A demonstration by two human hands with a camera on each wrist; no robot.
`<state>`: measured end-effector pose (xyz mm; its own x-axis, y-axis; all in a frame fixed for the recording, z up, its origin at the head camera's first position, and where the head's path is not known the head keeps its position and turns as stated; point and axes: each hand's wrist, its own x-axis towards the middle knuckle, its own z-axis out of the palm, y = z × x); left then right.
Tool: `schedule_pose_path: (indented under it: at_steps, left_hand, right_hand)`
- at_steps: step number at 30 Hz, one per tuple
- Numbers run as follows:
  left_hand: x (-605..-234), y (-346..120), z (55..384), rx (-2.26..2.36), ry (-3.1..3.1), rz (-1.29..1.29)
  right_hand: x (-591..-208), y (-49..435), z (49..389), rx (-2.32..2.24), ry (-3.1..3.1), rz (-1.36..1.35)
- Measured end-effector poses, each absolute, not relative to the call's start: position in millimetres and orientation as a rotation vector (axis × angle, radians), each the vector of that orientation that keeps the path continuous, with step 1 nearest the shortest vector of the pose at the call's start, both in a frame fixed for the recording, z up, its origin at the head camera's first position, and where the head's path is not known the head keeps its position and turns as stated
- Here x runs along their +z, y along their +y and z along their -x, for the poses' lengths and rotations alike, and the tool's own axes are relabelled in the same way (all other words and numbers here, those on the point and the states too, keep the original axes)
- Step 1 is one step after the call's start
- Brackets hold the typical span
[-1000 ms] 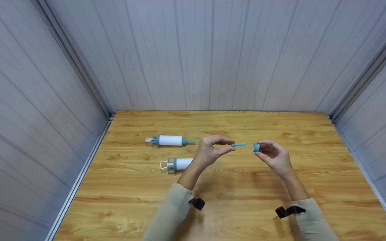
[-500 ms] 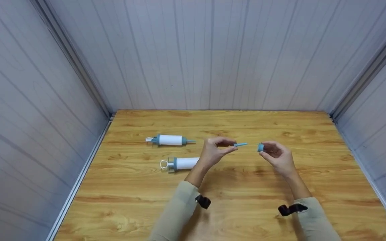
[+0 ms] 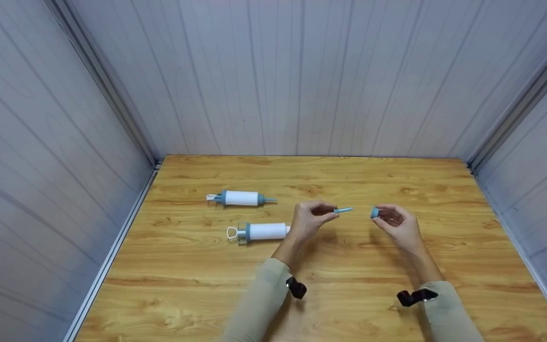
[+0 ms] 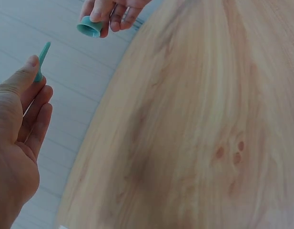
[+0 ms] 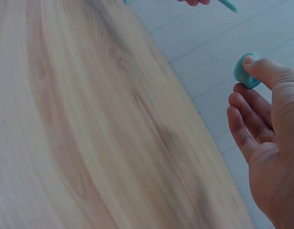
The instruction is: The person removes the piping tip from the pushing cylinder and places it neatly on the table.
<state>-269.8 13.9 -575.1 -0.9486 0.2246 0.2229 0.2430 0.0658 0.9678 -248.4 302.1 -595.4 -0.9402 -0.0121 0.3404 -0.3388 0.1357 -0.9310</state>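
Between thumb and fingertips, my left hand (image 3: 307, 222) pinches a slim teal tapered nozzle (image 3: 344, 210), its thin end pointing right. My right hand (image 3: 400, 229) holds a short teal ring-like cap (image 3: 374, 212) by its side. A small gap separates the two pieces, both above the table. In the left wrist view the cap (image 4: 91, 27) shows a hollow, flared mouth; the right wrist view shows my thumb on the cap (image 5: 242, 74). Left of my hands lies a white syringe-like tube (image 3: 266, 231) with a teal collar and white loop handle; my left wrist is near its right end.
Farther back on the wooden table (image 3: 197, 289) lies a similar white tube (image 3: 241, 198) with a teal end cap and thin nozzle attached. Pale panelled walls (image 3: 273, 80) enclose the table at the back and both sides.
Both hands have shifted right with their pieces, and the gap between nozzle and cap has widened. More of the nearer tube's right end now shows past my left wrist.
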Motion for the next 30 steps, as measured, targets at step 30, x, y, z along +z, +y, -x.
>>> schedule_pose_path:
  at_steps: [30]
  left_hand:
    - [-615.3,26.1,277.3,-1.846,-2.496,0.45]
  right_hand:
    - [-606.0,329.1,243.2,1.525,-2.567,-0.215]
